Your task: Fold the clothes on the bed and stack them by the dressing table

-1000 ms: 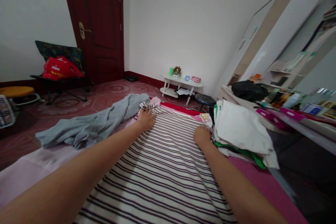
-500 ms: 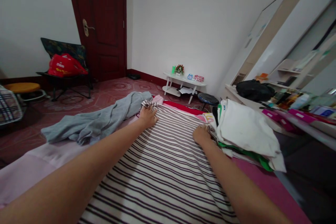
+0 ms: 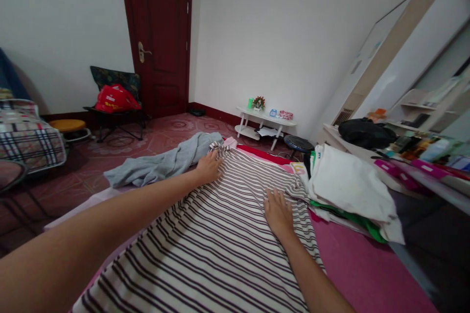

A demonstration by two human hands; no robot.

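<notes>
A white garment with dark stripes [image 3: 220, 225] lies spread flat on a pink bed [image 3: 352, 269] in front of me. My left hand [image 3: 209, 166] rests on its far left corner with the fingers curled onto the cloth, right beside a crumpled grey garment [image 3: 165, 164]. Nearer to me, my right hand [image 3: 277, 212] lies flat and open on the striped cloth, fingers stretched out. Just right of it is a stack of folded clothes [image 3: 348, 190], white on top with green below.
A cluttered desk [image 3: 411, 161] with a black bag [image 3: 365, 132] runs along the right. A small white table [image 3: 264, 120] and a round stool [image 3: 298, 144] stand beyond the bed. At far left are a chair with a red bag [image 3: 115, 100], a dark red door [image 3: 161, 39] and a plaid bag [image 3: 29, 134].
My right hand has let go of the far right edge, drawn back toward me and opened flat on the cloth. The view has swung left. My left hand stays at the corner.
</notes>
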